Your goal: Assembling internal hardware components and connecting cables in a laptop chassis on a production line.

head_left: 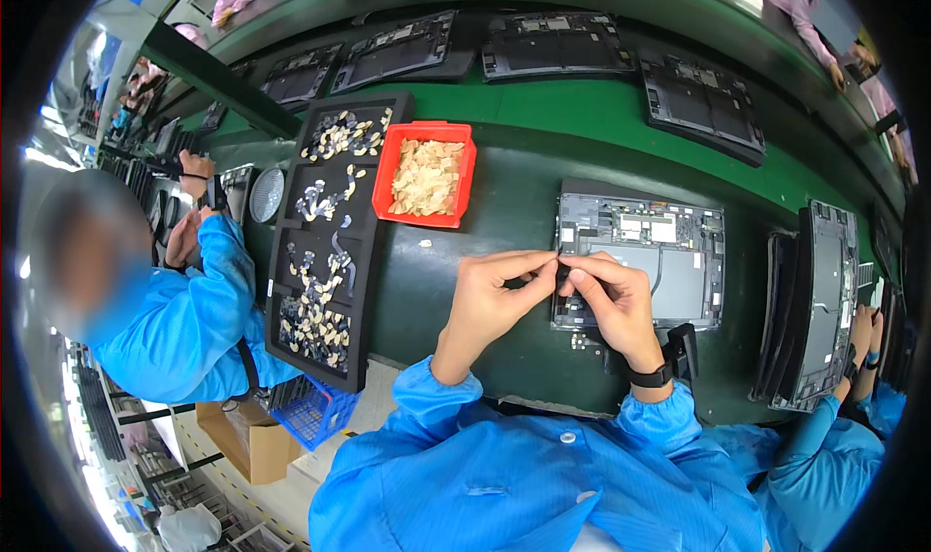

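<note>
My left hand (497, 295) and my right hand (618, 305) meet fingertip to fingertip, both pinching. A tiny dark piece shows between them, too small to name. They are above the left edge of an opened laptop base (669, 273), which lies flat with its circuit board at the far side and grey battery-like panels nearer me. My right wrist wears a black band with a dark block on it. Several small metal and dark parts (585, 342) lie by the laptop base's near edge, beside my right hand.
A red bin (423, 219) of pale flat pieces stands left, beside a black compartment tray (369, 285) of small cables and pale pieces. More laptop bases (558, 46) line the green strip behind. Stacked laptop bases (819, 305) stand right. Blue-sleeved co-workers (184, 334) flank me.
</note>
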`<state>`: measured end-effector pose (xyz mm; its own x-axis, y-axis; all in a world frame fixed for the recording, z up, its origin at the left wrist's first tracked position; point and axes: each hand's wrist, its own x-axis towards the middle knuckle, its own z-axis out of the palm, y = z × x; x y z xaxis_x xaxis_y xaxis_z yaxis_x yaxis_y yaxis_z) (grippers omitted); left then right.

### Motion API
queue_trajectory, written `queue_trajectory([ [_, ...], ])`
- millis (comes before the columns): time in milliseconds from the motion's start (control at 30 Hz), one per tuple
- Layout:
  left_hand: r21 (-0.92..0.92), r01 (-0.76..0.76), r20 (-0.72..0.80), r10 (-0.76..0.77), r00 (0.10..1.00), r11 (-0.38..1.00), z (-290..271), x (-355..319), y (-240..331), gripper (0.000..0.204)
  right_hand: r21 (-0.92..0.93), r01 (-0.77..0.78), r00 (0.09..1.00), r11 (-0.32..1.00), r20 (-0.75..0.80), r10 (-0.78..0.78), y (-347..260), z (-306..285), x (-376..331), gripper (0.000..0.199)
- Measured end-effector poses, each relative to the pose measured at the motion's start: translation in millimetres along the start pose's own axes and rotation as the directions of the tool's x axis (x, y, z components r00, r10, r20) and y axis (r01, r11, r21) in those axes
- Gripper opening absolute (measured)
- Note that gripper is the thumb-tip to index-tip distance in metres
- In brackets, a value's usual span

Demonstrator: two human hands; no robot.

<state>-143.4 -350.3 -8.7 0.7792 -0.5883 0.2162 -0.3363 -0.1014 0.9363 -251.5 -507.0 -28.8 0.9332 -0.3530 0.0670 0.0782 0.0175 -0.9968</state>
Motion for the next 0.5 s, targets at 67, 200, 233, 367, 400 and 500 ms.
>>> queue_trajectory([
  [67, 0.088, -0.072, -0.013, 0.073, 0.997, 0.994, -2.6, -0.5, 5.0, 0.017, 0.005, -0.002, 1.000, 1.000, 0.022, 0.002, -2.9, -0.3, -1.2, 0.023],
  [200, 0.339, -0.193, -0.022, 0.213, 0.977, 0.921, -17.3, 5.1, 11.4, 0.015, -0.028, 0.146, 0.989, 0.989, 0.003, -0.146, -0.4, 5.2, -0.3, 0.024],
  [233, 0.321, -0.086, -0.102, 0.125, 0.987, 0.943, -28.2, 11.7, 12.7, 0.013, -0.026, 0.147, 0.989, 0.989, 0.000, -0.147, -3.8, 6.7, -0.1, 0.024],
  [367, 0.576, 0.026, -0.416, 0.266, 0.870, 0.817, -62.1, 48.7, 4.4, 0.018, 0.220, -0.173, 0.978, 0.960, -0.080, 0.195, -6.5, 1.2, -1.5, 0.031],
  [400, 0.617, -0.079, -0.464, 0.442, 0.768, 0.783, -56.6, 55.6, 15.7, 0.019, 0.207, -0.171, 0.982, 0.963, -0.048, 0.185, -3.1, -1.0, 0.0, 0.032],
  [500, 0.637, -0.354, -0.045, 0.491, 0.870, 0.685, -37.6, 28.9, 23.2, 0.019, 0.172, -0.200, 0.977, 0.965, -0.044, 0.210, 0.8, 1.5, 0.9, 0.028],
])
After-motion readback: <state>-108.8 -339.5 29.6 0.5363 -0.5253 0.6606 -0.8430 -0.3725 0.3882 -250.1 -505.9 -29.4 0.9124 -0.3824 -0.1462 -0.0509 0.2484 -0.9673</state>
